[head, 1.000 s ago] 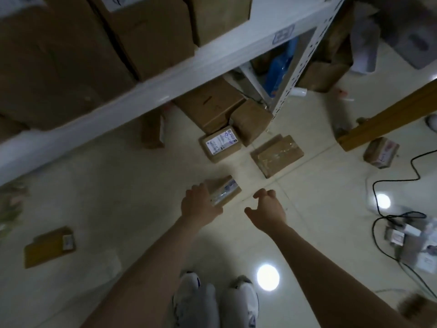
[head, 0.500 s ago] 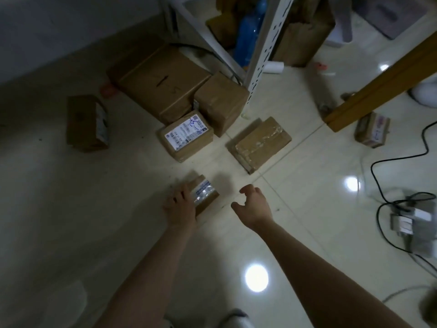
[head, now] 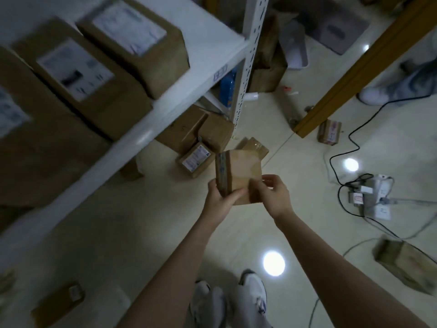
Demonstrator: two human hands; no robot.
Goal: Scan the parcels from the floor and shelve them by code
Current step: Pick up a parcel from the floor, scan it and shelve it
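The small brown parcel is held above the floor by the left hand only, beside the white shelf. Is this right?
Not quite: the head view shows both hands on the small brown parcel, the left hand gripping its left side and the right hand pinching its right edge. The rest is right.

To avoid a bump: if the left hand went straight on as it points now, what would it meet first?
The left hand grips the small parcel; beyond it, probably the taped box on the floor, though depth is unclear.
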